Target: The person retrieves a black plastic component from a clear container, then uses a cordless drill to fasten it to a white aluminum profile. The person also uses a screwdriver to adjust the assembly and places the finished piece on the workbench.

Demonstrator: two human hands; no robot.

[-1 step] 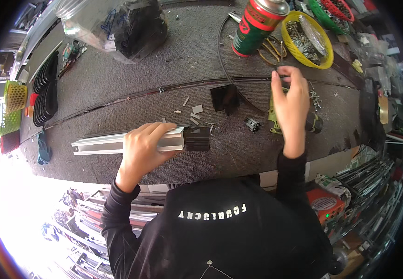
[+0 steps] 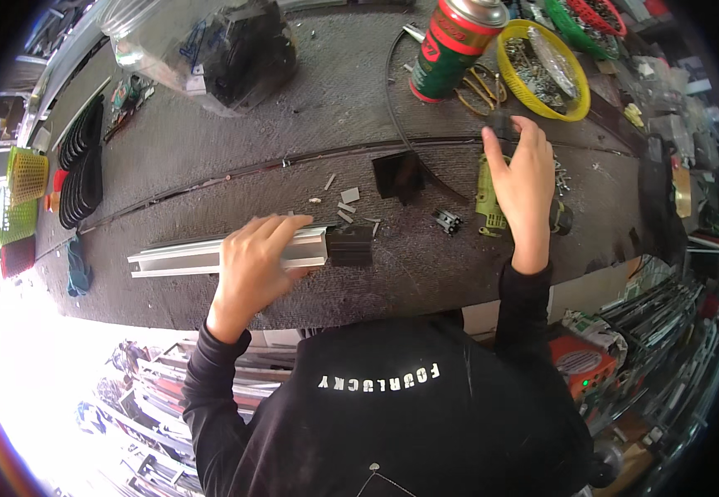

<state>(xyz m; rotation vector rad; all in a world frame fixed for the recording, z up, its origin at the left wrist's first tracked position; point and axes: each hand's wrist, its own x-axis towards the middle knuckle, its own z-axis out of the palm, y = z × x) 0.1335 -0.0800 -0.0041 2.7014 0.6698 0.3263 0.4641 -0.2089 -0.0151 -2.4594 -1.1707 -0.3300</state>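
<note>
My left hand [image 2: 256, 261] grips a long silver aluminium profile [image 2: 173, 257] that lies flat on the grey bench [image 2: 210, 149]. A black block [image 2: 351, 246] sits at the profile's right end, just past my fingers. My right hand [image 2: 525, 186] is wrapped over a green power drill [image 2: 489, 207] lying on the bench to the right, with the fingertips curled at its black front end. Small grey offcuts [image 2: 348, 197] lie between the two hands.
A black square plate [image 2: 398, 176] and a small black connector [image 2: 448, 220] lie mid-bench. Behind them stand a green and red spray can [image 2: 450, 41] and a yellow basket of screws [image 2: 542, 66], with a clear bag of black parts [image 2: 210, 50] further left. Black curved strips [image 2: 82, 166] lie far left.
</note>
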